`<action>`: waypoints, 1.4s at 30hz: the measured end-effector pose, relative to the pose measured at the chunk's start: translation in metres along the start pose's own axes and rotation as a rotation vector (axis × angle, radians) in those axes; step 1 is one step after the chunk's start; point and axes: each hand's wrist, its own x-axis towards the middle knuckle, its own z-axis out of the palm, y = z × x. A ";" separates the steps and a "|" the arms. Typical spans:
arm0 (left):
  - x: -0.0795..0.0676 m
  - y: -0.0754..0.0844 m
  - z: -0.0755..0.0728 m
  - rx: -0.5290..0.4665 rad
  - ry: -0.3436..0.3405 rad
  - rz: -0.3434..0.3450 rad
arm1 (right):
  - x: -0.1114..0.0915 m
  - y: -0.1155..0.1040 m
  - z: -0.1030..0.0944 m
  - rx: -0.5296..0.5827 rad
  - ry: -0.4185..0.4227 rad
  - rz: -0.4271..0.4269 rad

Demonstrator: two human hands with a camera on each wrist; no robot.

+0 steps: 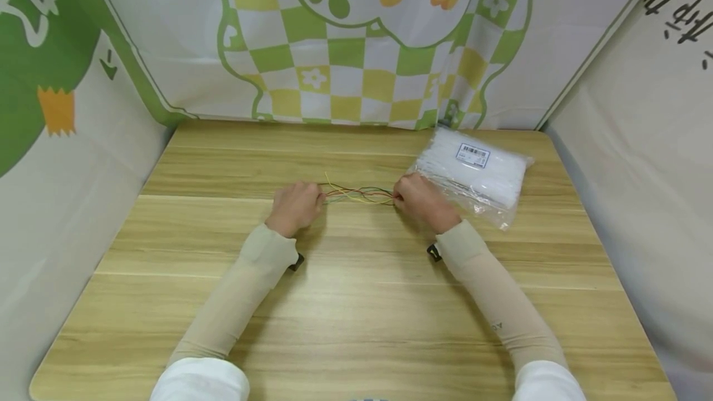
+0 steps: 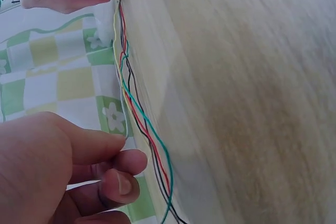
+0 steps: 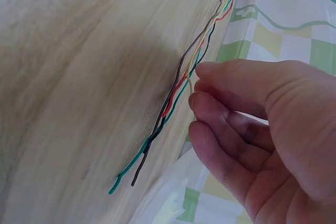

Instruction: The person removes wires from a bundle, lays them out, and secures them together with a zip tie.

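Observation:
A loose bundle of thin coloured wires (image 1: 364, 194), red, green, black, brown, yellow and pale, lies along the wooden table between the two hands. At its left end my left hand (image 1: 297, 208) pinches a pale grey-white wire (image 2: 125, 123) between thumb and forefinger. My right hand (image 1: 426, 203) pinches a pale yellow wire (image 3: 190, 83) at the other end. Past the right fingertips, green and dark wire ends (image 3: 122, 176) lie free on the table. One yellow wire's tip sticks out near the left hand in the head view.
A clear plastic bag (image 1: 473, 169) packed with thin white strips, bearing a barcode label, lies just beyond the right hand. The wooden table (image 1: 356, 302) ends at a checkered curtain (image 1: 345, 54) behind, with white fabric walls on both sides.

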 end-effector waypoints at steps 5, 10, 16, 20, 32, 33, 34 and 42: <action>-0.003 0.004 -0.002 0.028 0.040 0.020 | -0.003 0.001 0.000 0.024 0.000 0.017; -0.009 0.006 -0.004 0.031 0.104 0.050 | -0.006 0.001 -0.003 0.035 0.000 0.015; -0.014 0.009 -0.005 -0.005 0.173 0.106 | -0.012 0.000 -0.007 0.001 0.026 0.019; -0.016 0.013 -0.004 -0.009 0.204 0.151 | -0.018 -0.001 -0.011 -0.022 0.044 0.025; 0.003 0.033 0.002 0.058 0.180 0.331 | -0.041 0.007 -0.019 -0.122 0.118 0.019; 0.007 0.033 0.003 0.057 0.170 0.331 | -0.043 0.007 -0.020 -0.123 0.123 0.021; 0.010 0.033 0.004 0.054 0.161 0.330 | -0.044 0.008 -0.020 -0.121 0.129 0.026; 0.028 0.021 0.015 0.037 0.099 0.265 | -0.059 0.013 -0.028 -0.056 0.112 0.090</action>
